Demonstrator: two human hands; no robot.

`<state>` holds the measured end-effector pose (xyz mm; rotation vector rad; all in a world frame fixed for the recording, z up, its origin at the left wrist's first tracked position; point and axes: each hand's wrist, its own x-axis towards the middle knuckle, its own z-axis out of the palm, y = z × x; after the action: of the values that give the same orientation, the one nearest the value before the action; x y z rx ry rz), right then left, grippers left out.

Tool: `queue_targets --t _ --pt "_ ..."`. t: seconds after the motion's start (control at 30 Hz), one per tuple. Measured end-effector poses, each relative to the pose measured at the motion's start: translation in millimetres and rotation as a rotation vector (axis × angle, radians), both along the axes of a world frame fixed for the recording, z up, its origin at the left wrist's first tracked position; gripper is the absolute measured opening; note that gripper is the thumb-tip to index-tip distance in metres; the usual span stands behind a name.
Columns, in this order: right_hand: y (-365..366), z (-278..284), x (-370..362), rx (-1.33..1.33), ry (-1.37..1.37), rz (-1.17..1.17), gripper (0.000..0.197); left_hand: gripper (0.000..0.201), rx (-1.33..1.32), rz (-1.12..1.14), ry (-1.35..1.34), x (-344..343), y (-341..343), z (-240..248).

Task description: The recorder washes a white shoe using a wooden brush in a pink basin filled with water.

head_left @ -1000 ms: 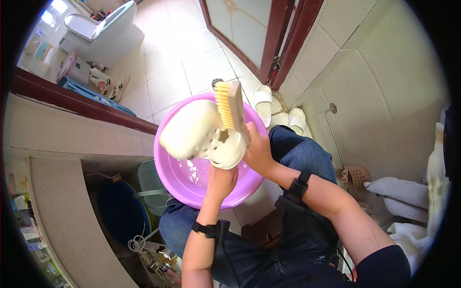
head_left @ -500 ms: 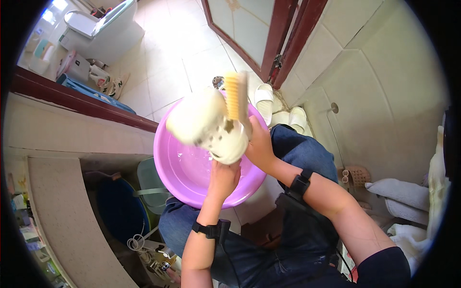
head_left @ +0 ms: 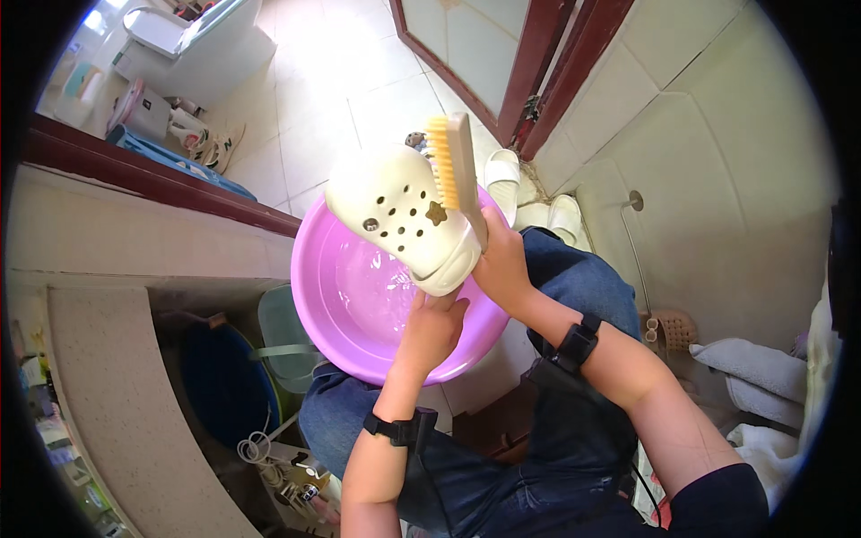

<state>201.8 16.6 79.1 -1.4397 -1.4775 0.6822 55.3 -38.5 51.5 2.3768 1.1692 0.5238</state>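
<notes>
A cream clog (head_left: 395, 193) with round holes and a brown star-shaped charm is held over a pink-purple basin (head_left: 314, 314). Its heel end is gripped by my left hand (head_left: 433, 327), the fingers partly hidden under the shoe. My right hand (head_left: 504, 262) is closed round the handle of a scrubbing brush (head_left: 465, 166). The brush stands nearly upright at the clog's right side, its yellow bristles facing left toward the upper; whether they touch it I cannot tell. Shallow water (head_left: 381, 278) glints in the basin, which sits between my knees.
White slippers (head_left: 502, 184) stand on the tiles beyond my right knee, near a dark red door frame (head_left: 534, 108). A teal bucket (head_left: 282, 332) is left of the basin, beside a counter (head_left: 117, 386). A toilet (head_left: 197, 54) stands far left. Grey slippers (head_left: 753, 368) lie at the right.
The clog, blurred before, is now sharp, with its holed upper more in view. The brush has shifted slightly right and down. Both hands keep their hold.
</notes>
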Motion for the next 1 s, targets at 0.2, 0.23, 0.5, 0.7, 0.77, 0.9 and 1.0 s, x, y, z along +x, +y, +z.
queue_targets --t 0.2,0.23,0.5,0.7,0.77,0.9,1.0 --pt "3.3 -3.6 -0.6 -0.095 -0.013 0.017 0.027 0.021 -0.021 -0.002 0.051 -2.3 -0.1 0.2" --pt "4.2 -2.1 0.1 -0.115 0.011 0.012 0.026 0.023 -0.027 0.005 0.076 -2.9 0.2 0.8" --pt "16.3 -7.5 23.6 -0.329 -0.177 0.119 0.02 0.02 -0.094 0.153 0.059 -6.4 2.7 11.8" --pt "59.7 -3.0 39.6 -0.509 0.035 0.143 0.024 0.033 0.067 0.163 0.061 -13.0 8.8 13.0" --pt "84.4 -20.8 50.4 -0.516 -0.013 0.128 0.027 0.039 0.128 0.159 0.113 -18.1 7.9 7.0" --pt "128.6 -45.8 73.4 -0.167 -0.104 -0.017 0.023 0.045 -0.167 0.088 0.307 -33.2 -5.2 -7.1" --pt "156.6 -49.9 86.2 0.083 -0.29 -0.128 0.023 0.043 -0.42 -0.01 0.377 -35.0 -10.9 -3.7"
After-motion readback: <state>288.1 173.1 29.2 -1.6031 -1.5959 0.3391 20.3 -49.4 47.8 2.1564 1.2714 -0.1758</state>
